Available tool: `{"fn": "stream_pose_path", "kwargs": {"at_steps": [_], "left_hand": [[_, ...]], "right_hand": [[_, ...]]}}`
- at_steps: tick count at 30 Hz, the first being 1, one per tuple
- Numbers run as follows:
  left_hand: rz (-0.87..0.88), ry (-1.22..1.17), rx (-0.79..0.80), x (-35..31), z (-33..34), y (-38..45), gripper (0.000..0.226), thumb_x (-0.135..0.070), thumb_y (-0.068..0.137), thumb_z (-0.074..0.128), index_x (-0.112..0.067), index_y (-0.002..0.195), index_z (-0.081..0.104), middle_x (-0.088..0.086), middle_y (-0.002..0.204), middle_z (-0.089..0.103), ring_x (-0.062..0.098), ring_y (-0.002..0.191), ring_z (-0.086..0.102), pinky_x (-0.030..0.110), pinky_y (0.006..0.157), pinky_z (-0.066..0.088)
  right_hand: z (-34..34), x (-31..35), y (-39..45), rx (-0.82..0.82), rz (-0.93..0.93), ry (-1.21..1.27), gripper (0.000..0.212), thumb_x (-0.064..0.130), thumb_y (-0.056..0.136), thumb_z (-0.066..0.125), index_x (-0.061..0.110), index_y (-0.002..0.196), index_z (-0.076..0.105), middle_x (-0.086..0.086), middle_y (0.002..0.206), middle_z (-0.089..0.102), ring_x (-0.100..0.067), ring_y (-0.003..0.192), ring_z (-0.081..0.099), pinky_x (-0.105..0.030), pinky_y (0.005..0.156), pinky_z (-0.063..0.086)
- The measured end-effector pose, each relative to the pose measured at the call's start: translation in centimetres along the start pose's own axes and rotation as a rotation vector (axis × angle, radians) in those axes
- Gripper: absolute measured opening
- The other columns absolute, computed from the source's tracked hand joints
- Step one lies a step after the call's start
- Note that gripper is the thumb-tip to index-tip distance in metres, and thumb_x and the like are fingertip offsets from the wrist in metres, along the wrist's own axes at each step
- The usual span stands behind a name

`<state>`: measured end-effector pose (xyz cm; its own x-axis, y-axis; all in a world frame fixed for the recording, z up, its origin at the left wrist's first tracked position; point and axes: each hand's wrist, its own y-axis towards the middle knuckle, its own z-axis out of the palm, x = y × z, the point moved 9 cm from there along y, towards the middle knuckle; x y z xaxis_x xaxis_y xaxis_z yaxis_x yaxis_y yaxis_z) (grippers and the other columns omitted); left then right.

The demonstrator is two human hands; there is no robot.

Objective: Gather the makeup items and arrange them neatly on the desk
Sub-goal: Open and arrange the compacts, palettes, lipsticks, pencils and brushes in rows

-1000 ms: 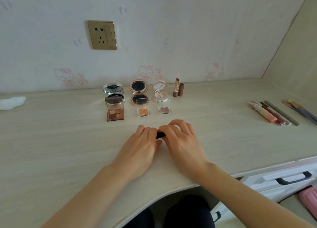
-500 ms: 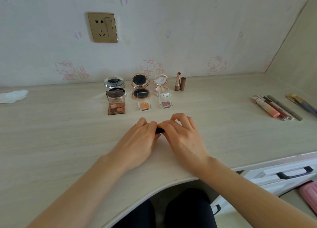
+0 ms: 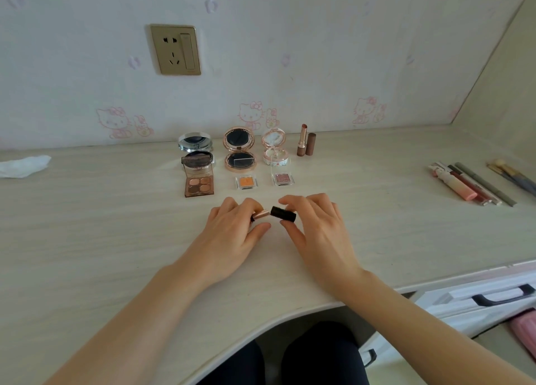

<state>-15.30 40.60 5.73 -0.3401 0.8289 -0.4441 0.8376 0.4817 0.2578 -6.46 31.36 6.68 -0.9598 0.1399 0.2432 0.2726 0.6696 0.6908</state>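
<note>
While palm-down above the desk (image 3: 116,239), left hand (image 3: 232,234) pinching a rose-gold lipstick base (image 3: 260,214), right hand (image 3: 316,228) (fingers curled) its black cap (image 3: 283,213).

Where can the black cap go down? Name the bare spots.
Bare desk lies between the upright lipstick and the pencils, and between the tissue and the quad palette. The back-centre rows are crowded.

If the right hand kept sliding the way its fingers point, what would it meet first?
The right hand, holding a black cap, points forward and left. First in that line seems to be the pink single eyeshadow pan, though depth is hard to judge.
</note>
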Motion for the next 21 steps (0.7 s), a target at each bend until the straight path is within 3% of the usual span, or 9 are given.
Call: {"fn": "stream_pose_path", "kwargs": {"at_steps": [7, 9, 12, 16, 21], "left_hand": [[-0.113, -0.258, -0.027, 2.1, 0.7, 0.1, 0.010, -0.033, 0.099, 0.034, -0.031, 0.105, 0.042, -0.009, 0.093, 0.048, 0.014, 0.099, 0.045, 0.031, 0.086, 0.037], [-0.121, -0.313, -0.039, 2.4, 1.0, 0.2, 0.015, -0.035, 0.098, 0.032, -0.034, 0.104, 0.045, -0.008, 0.099, 0.051, 0.009, 0.102, 0.047, 0.027, 0.087, 0.037], [-0.112, -0.361, -0.046, 1.9, 0.9, 0.2, 0.020, -0.027, 0.100, 0.033, -0.034, 0.099, 0.051, -0.008, 0.091, 0.052, 0.001, 0.093, 0.047, 0.017, 0.075, 0.034], [-0.092, -0.415, -0.067, 1.0, 0.7, 0.5, 0.016, -0.021, 0.098, 0.045, -0.033, 0.098, 0.057, -0.015, 0.093, 0.064, 0.002, 0.097, 0.055, 0.023, 0.084, 0.043], [-0.092, -0.499, -0.115, -0.1, 0.4, 1.4, 0.011, -0.016, 0.087, 0.064, -0.026, 0.090, 0.066, -0.016, 0.090, 0.071, 0.002, 0.090, 0.064, 0.030, 0.086, 0.051]], "right_hand": [[-0.4, -0.2, 0.2, 0.004, 0.061, 0.096, 0.017, 0.015, 0.085, 0.066, 0.012, 0.099, 0.059, 0.003, 0.091, 0.062, -0.018, 0.085, 0.052, -0.032, 0.071, 0.047], [-0.2, -0.8, 0.3, 0.031, 0.113, 0.195, 0.016, 0.012, 0.085, 0.065, 0.013, 0.100, 0.060, 0.005, 0.090, 0.059, -0.012, 0.085, 0.050, -0.025, 0.073, 0.045], [0.1, -2.4, 0.3, 0.071, 0.263, 0.356, 0.018, 0.009, 0.085, 0.065, 0.017, 0.101, 0.063, 0.009, 0.091, 0.054, -0.005, 0.085, 0.050, -0.014, 0.076, 0.041], [0.1, -4.4, 0.0, 0.138, 0.405, 0.488, 0.013, 0.015, 0.086, 0.066, 0.023, 0.097, 0.065, 0.012, 0.098, 0.057, -0.003, 0.091, 0.057, -0.012, 0.078, 0.047], [-0.7, -6.0, 0.0, 0.168, 0.449, 0.551, 0.023, 0.003, 0.088, 0.058, 0.021, 0.102, 0.062, 0.007, 0.099, 0.063, -0.001, 0.093, 0.060, -0.011, 0.079, 0.049]]}}
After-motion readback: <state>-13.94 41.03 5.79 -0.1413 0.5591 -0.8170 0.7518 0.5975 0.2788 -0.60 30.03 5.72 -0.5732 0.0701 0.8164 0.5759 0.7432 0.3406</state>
